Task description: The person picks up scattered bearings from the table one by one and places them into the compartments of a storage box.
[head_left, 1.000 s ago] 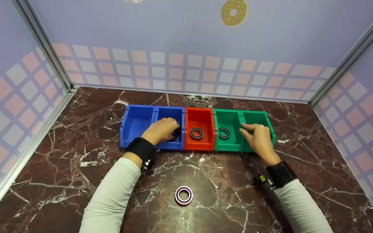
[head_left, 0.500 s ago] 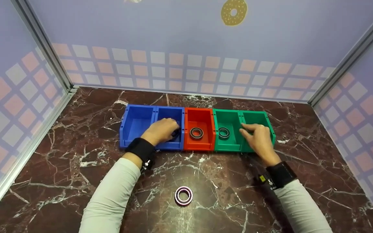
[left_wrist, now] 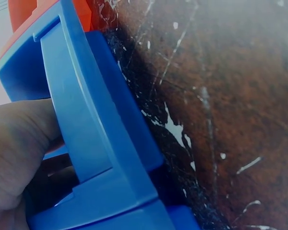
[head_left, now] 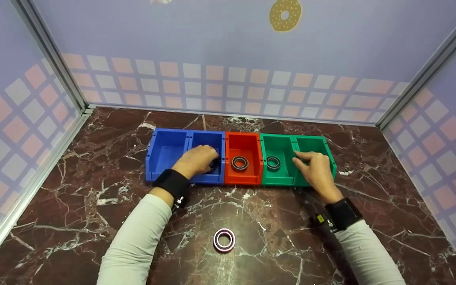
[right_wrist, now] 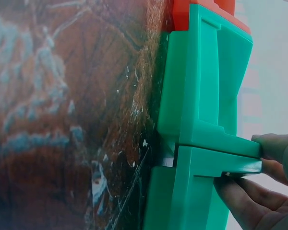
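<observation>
My left hand (head_left: 198,159) reaches down into the second blue bin (head_left: 208,137) with its fingers bent. A dark ball bearing (head_left: 214,163) shows partly beside those fingers, and the hand seems to grip it. In the left wrist view the thumb (left_wrist: 26,122) passes behind the bin's front lip; the fingertips are hidden. My right hand (head_left: 316,169) pinches the adjoining walls (right_wrist: 230,155) of the two green bins, thumb on one side and fingers on the other. One bearing (head_left: 240,163) lies in the red bin (head_left: 243,138), another (head_left: 273,163) in the left green bin (head_left: 276,141).
A purple-and-silver bearing (head_left: 224,240) lies on the marble-patterned table (head_left: 263,221) between the forearms. Left of the left hand stands another blue bin (head_left: 169,148). The bins form one joined row. Panelled walls (head_left: 220,35) enclose the table at the back and sides.
</observation>
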`<state>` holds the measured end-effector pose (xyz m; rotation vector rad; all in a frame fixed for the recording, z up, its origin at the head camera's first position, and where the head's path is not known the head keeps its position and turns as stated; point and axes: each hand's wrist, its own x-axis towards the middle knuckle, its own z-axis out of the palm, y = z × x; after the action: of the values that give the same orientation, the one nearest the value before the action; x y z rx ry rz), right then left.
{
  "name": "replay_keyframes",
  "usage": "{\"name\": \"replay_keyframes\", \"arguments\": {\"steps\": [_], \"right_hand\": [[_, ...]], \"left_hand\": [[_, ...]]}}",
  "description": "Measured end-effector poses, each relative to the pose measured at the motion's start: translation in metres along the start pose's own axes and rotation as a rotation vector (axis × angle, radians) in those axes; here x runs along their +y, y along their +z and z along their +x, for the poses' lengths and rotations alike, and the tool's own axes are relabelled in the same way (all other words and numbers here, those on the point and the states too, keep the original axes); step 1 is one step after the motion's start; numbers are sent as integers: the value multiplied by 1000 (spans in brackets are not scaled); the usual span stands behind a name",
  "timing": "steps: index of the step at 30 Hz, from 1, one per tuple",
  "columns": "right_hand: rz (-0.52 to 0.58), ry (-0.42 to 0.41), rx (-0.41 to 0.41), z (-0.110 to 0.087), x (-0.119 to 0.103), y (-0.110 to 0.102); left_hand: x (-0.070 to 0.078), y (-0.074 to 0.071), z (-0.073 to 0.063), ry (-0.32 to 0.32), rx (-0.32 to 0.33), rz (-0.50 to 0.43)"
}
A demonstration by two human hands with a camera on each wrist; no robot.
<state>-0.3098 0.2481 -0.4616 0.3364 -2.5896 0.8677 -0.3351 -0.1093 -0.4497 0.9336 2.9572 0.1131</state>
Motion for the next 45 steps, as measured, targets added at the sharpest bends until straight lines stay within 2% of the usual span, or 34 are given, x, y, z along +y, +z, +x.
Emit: {"name": "replay_keyframes", "arguments": {"steps": [9, 15, 22, 29, 36, 41, 45], "right_hand": [[5, 4, -4, 0, 0, -1], [11, 5, -3, 1, 0, 0], [-6, 9, -18, -1, -1, -2], [-11, 0, -10, -1, -1, 0], [-18, 2, -10, 0, 0, -1], [-16, 0, -12, -1, 1, -1], [-16, -5, -12, -1, -1, 0]], "left_hand": [[2, -2, 0, -15, -15, 0], [4, -5, -5, 13, 8, 29], [6, -17, -14, 40, 43, -16], [11, -30, -31, 56, 74, -37], [23, -38, -54, 106, 171, -76], [37, -37, -67, 149, 195, -101], [49, -31, -79, 202, 204, -100]]}}
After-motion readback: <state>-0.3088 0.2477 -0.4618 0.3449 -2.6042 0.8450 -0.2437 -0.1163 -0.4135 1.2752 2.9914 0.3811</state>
